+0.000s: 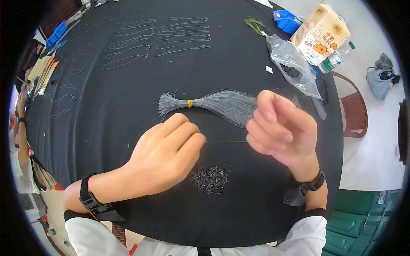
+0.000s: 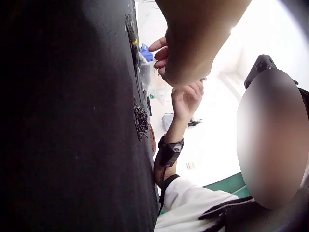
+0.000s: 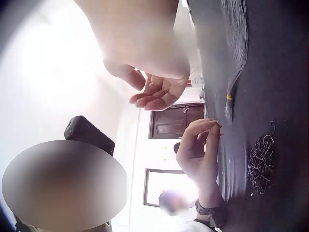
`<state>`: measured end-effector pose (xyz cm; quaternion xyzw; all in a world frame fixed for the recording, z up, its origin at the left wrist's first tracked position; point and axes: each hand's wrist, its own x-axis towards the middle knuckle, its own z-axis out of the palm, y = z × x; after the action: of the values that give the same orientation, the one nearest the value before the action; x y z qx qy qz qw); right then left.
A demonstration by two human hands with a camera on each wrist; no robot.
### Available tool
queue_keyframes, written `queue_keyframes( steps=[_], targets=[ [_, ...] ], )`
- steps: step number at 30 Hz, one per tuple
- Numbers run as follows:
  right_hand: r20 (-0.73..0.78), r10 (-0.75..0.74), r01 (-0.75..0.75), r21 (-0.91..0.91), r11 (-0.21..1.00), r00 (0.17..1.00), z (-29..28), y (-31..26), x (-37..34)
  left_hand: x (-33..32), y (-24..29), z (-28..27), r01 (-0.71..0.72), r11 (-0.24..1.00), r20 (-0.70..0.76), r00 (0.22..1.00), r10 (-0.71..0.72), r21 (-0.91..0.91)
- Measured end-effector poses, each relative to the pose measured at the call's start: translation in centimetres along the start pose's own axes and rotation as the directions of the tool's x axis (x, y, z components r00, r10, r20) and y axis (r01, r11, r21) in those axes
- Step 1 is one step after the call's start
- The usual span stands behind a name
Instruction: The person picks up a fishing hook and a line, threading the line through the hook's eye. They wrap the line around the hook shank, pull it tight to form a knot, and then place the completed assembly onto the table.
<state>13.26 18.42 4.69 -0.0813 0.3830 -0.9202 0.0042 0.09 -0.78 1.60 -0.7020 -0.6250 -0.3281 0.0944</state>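
Thumb and index finger of my left hand (image 1: pixel 166 149) pinch something small, its tip just showing in the right wrist view. From there a thin line (image 1: pixel 226 141) runs straight across to my right hand (image 1: pixel 286 132), raised with fingers loosely curled and blurred. In the right wrist view its thumb (image 3: pixel 133 79) stands apart from its fingers; I cannot tell whether they hold the line. Behind the hands lies a bundle of grey line (image 1: pixel 222 104), bound with a yellow band (image 1: pixel 189 103). A pile of small dark hooks (image 1: pixel 211 180) sits on the black cloth in front.
Rows of looped lines (image 1: pixel 183 36) lie at the back of the black table (image 1: pixel 106 89). To the right are a clear plastic bag (image 1: pixel 294 64), a blue bin (image 1: pixel 286 22), a tissue pack (image 1: pixel 320 34) and a bottle (image 1: pixel 337 57). Another person's arm (image 1: pixel 22 132) shows at far left.
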Motion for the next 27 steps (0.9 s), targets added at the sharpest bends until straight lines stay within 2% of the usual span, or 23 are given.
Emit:
queue_keyframes(
  steps=[10,13,16,17,18,19,20,22,24,27],
  targets=[
    [0.001,0.030,-0.030,0.000,1.000,1.000,-0.3,0.5,0.0,-0.4,-0.6,0.4,0.090,0.996,0.044,0.995,-0.090,0.002],
    [-0.100,0.030,-0.033,-0.023,0.999,0.995,0.4,0.9,0.1,-0.4,-0.7,0.3,0.125,0.992,0.009,0.992,-0.126,0.025],
    [-0.026,-0.026,0.026,-0.010,1.000,0.999,-0.2,1.5,0.0,0.0,-0.1,0.1,0.187,0.980,-0.035,0.982,-0.185,0.067],
    [-0.098,-0.043,0.032,-0.117,0.993,0.994,0.4,1.7,0.0,0.2,0.1,-0.2,0.212,0.974,-0.049,0.977,-0.209,0.081],
    [-0.168,-0.068,0.029,-0.223,0.974,0.984,1.8,1.8,0.0,0.3,0.4,-0.6,0.278,0.952,0.022,0.961,-0.277,-0.127],
    [-0.233,-0.100,0.019,-0.327,0.945,0.967,2.6,1.9,0.1,0.4,0.8,-1.2,0.343,0.881,0.104,0.939,-0.328,-0.324],
    [-0.082,-0.041,0.004,-0.407,0.913,0.996,1.8,1.8,-0.1,0.3,1.0,-1.4,0.406,0.765,0.195,0.913,-0.358,-0.500],
    [-0.033,-0.091,0.061,-0.511,0.858,0.995,2.4,3.4,-0.2,0.0,1.4,-0.8,0.555,0.403,0.366,0.811,-0.456,-0.728],
    [0.043,-0.058,0.072,-0.635,0.769,0.997,2.8,3.8,-0.3,-0.1,1.2,-0.8,0.643,0.006,0.561,0.673,-0.481,-0.766],
    [0.069,-0.042,0.080,-0.782,0.618,0.997,3.1,3.7,-0.6,0.2,1.0,-1.1,0.638,-0.211,0.648,0.594,-0.478,-0.740]
  ],
)
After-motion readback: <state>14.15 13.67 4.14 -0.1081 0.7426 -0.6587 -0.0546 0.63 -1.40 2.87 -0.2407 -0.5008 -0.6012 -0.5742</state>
